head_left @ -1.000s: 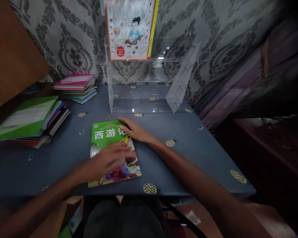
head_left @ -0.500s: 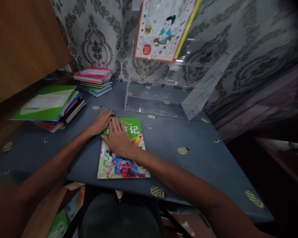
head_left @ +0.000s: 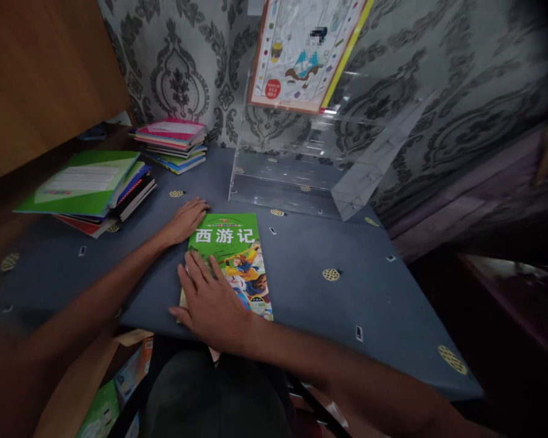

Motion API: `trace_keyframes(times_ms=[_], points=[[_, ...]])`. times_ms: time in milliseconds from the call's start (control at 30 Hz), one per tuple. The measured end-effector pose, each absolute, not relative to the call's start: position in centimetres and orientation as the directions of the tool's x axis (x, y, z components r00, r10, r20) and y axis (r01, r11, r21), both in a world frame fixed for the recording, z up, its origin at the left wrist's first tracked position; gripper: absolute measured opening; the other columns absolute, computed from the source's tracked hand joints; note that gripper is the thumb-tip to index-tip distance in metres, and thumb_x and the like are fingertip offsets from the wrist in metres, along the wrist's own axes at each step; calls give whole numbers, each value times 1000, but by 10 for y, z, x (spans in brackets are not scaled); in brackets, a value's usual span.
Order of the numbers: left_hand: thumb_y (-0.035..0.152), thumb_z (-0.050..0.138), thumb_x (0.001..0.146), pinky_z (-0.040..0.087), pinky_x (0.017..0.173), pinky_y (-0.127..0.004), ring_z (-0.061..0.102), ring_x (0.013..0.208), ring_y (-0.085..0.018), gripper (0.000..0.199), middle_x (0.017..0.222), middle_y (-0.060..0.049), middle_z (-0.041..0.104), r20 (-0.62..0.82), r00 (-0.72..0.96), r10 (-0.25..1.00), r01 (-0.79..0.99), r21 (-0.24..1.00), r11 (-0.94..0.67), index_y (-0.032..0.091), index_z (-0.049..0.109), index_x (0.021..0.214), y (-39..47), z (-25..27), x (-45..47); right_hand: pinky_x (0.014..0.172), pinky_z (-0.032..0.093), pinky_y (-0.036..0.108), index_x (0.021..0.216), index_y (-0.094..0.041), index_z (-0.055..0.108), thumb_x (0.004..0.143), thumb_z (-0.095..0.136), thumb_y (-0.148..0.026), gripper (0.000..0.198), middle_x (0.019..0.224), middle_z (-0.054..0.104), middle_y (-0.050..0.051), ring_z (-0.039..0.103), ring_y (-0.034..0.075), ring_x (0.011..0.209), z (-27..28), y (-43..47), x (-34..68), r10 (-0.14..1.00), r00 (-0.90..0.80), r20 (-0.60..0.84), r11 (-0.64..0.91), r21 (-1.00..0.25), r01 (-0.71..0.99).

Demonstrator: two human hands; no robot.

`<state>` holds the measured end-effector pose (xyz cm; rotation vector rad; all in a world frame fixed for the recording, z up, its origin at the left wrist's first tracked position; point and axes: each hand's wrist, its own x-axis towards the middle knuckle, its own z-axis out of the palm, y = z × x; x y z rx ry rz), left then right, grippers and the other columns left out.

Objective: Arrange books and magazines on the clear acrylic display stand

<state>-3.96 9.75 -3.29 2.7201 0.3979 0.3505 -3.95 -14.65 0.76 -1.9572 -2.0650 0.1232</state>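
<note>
A green-topped picture book (head_left: 237,252) lies flat, cover up, near the front edge of the blue, pineapple-patterned worktop (head_left: 296,292), its large white title turned to read from the person's side. The right hand (head_left: 212,301) lies over the lower left part of the cover, palm down, fingers spread and gripping nothing, with the thumb out past the book's left edge. The left hand (head_left: 189,220) is flat on the worktop just beside the book's upper left edge, its fingers extended and closed around nothing; whether it touches that edge I cannot tell. To the left sit two stacks, one with a green cover on top (head_left: 84,182) and, farther back, one topped in pink (head_left: 171,139). Behind the book stands a clear plastic rack (head_left: 363,176), with an orange-bordered picture (head_left: 301,67) upright at its upper part, in front of patterned wallpaper (head_left: 178,79).
</note>
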Motion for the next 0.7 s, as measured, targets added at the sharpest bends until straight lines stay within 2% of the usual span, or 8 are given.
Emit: trace_keyframes(times_ms=[167, 333, 567, 700], points=[[38, 28, 101, 28, 123, -49, 39, 147, -25, 47, 149, -13, 54, 185, 928, 322, 230, 396, -889, 16, 58, 130, 97, -32, -40, 122, 28, 58, 149, -3, 41, 101, 49, -48, 66, 160, 34, 25, 27, 36, 151, 7, -168, -34, 985, -14, 172, 55, -235, 970], [39, 28, 100, 28, 122, -50, 42, 145, -25, 48, 149, -13, 54, 179, 924, 337, 244, 403, -882, 16, 58, 129, 95, -30, -40, 121, 25, 63, 149, -8, 43, 99, 47, -56, 69, 159, 38, 23, 27, 37, 151, 1, -188, -25, 985, 79, 154, -39, -244, 969], [39, 28, 99, 32, 120, -47, 46, 141, -24, 48, 146, -13, 57, 209, 916, 342, 234, 415, -879, 16, 60, 127, 92, -27, -43, 121, 28, 61, 153, -10, 39, 101, 43, -55, 68, 163, 30, 20, 21, 34, 154, -7, -212, 0, 971, 202, 127, -151, -331, 932], [38, 30, 98, 33, 120, -47, 49, 138, -23, 45, 142, -11, 61, 221, 904, 366, 247, 429, -869, 18, 61, 124, 89, -26, -43, 123, 27, 58, 159, -14, 26, 103, 34, -57, 71, 165, 28, 16, 20, 30, 154, -14, -221, 20, 959, 262, 108, -199, -402, 894]])
